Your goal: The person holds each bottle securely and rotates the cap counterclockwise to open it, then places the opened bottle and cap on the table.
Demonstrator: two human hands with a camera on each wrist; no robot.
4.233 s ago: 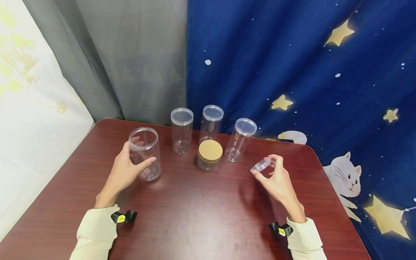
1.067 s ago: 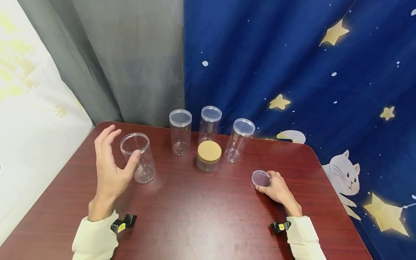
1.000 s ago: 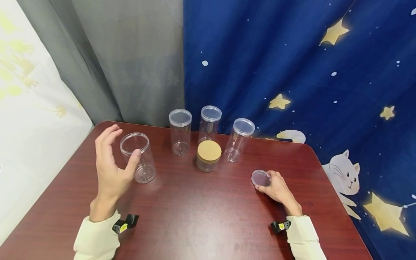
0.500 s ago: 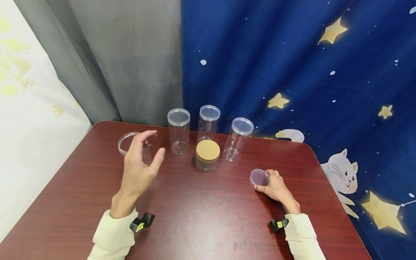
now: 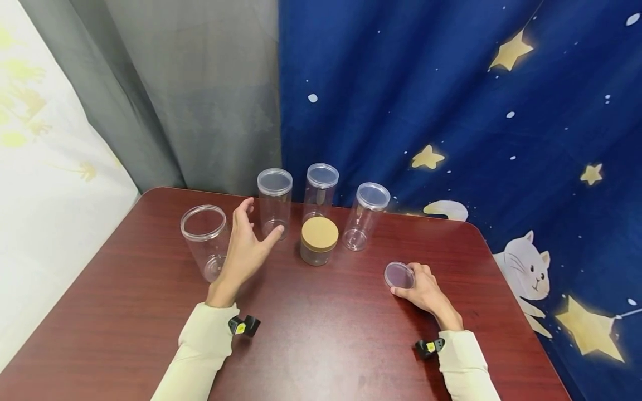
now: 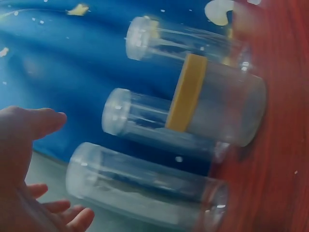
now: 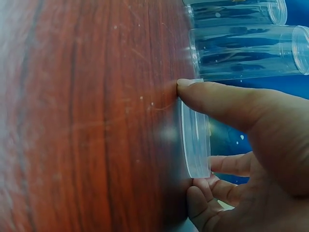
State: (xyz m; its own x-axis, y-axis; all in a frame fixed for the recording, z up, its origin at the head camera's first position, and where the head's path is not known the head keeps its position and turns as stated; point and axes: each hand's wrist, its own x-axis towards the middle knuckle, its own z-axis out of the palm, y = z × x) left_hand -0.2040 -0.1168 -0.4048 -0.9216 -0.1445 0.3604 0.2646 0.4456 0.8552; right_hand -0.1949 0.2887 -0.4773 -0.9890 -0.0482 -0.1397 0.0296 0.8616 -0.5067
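Observation:
My left hand (image 5: 247, 250) is spread open beside a tall clear jar (image 5: 275, 206) with a translucent lid, thumb and fingers apart. In the left wrist view that lidded jar (image 6: 145, 186) lies just beyond the fingertips. Left of the hand stands a wider lidless jar (image 5: 204, 239), partly hidden behind the wrist. Far to the right, my right hand (image 5: 426, 289) pinches a round clear lid (image 5: 399, 275) by its edge, low at the tabletop. The right wrist view shows thumb and fingers on either side of the lid (image 7: 197, 137).
Two more lidded clear jars, a middle jar (image 5: 322, 189) and a right jar (image 5: 365, 217), stand at the back. In front of them sits a short jar with a tan lid (image 5: 320, 234). Curtains (image 5: 351, 83) hang behind the dark red table (image 5: 321, 345).
My left hand has let go of the lidless jar and moved right to the lidded jar. My right hand has lowered the lid to the tabletop and stayed there.

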